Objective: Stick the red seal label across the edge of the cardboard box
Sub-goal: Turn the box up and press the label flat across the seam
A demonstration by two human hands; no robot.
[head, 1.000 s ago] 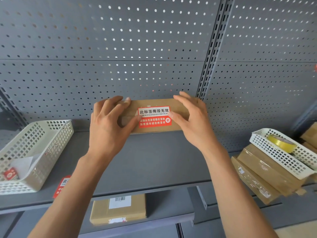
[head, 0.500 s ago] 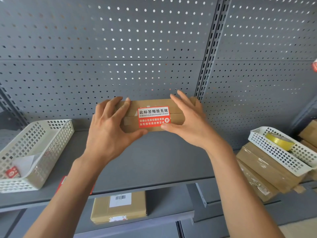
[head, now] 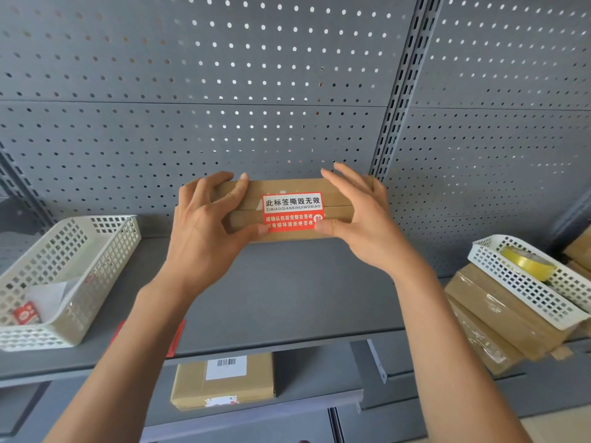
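Observation:
A flat brown cardboard box [head: 287,187] is held up on its edge above the grey shelf [head: 287,298], its narrow side facing me. The red and white seal label [head: 292,212] lies across the seam in the middle of that side. My left hand [head: 204,231] grips the box's left end, thumb at the label's lower left corner. My right hand [head: 358,219] holds the right end, its thumb pressing the label's lower right corner and its fingers spread over the top.
A white basket [head: 73,302] at the left holds label backing paper and a red label. Another white basket [head: 527,292] with a yellow tape roll [head: 527,262] rests on stacked boxes at the right. A box with a barcode [head: 224,382] lies on the lower shelf.
The box has tipped further up on its edge, showing its narrow side. Both thumbs have slid down to the label's lower corners.

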